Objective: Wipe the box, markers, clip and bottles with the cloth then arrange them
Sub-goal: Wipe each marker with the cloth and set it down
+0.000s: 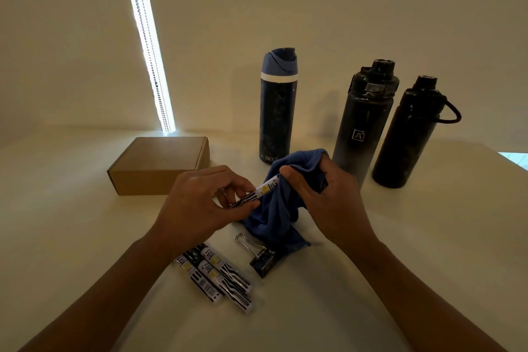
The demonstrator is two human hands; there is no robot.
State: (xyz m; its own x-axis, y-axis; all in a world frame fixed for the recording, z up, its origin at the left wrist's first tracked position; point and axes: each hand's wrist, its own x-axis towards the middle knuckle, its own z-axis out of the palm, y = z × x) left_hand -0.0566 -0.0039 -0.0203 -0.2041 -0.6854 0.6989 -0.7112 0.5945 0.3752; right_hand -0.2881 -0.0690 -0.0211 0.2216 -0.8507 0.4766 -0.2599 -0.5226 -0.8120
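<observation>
At frame centre, the left hand (197, 203) pinches a marker (261, 190) whose far end vanishes into the blue cloth (274, 208) gripped by the right hand (323, 194).

Table (85, 237) bears box (160, 166), bottles (363, 123), markers (214, 274), clip (263, 260).

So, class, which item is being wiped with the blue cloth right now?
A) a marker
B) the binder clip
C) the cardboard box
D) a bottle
A: the left hand pinches a marker while the right hand wraps the cloth around its far end.
</observation>
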